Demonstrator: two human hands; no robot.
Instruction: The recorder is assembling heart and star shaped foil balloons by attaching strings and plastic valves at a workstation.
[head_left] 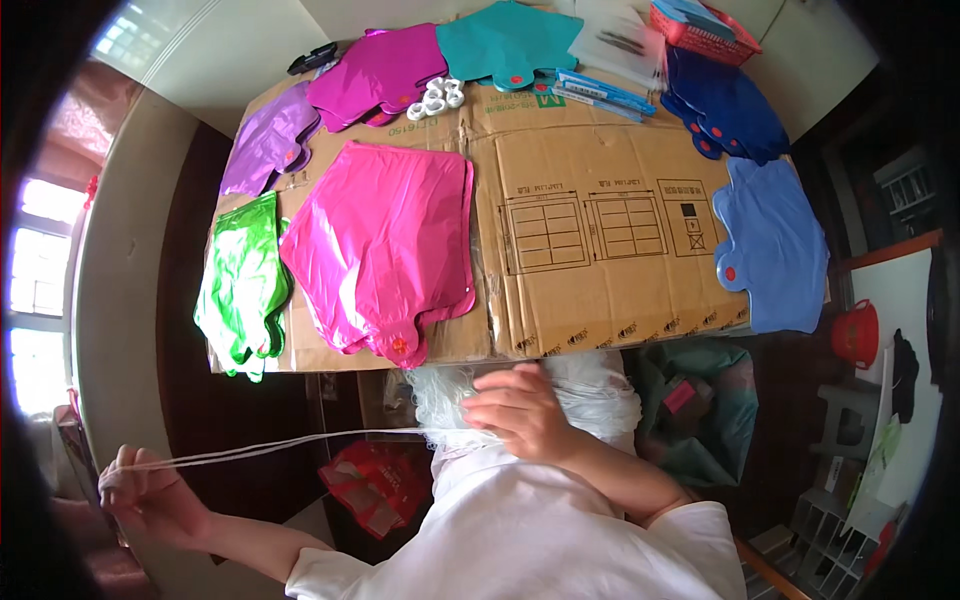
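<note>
My left hand (140, 490) is stretched far out to the lower left, pinching the end of a few white strings (300, 445) pulled taut. My right hand (520, 410) sits close to my chest, fingers closed on a fluffy bundle of white string (600, 385) just below the table's near edge. The strings run between the two hands. In front lies a flattened cardboard sheet (600, 230) with a stack of flat pink foil balloons (385, 250) nearest my hands.
Green (243, 285), purple (270, 140), magenta (385, 70), teal (505, 40), dark blue (725, 105) and light blue (775, 245) foil balloons ring the cardboard. White plastic rings (437, 97), blue packets (600, 92), a red basket (705, 30). Red bag (375, 485) and green bag (700, 410) on the floor.
</note>
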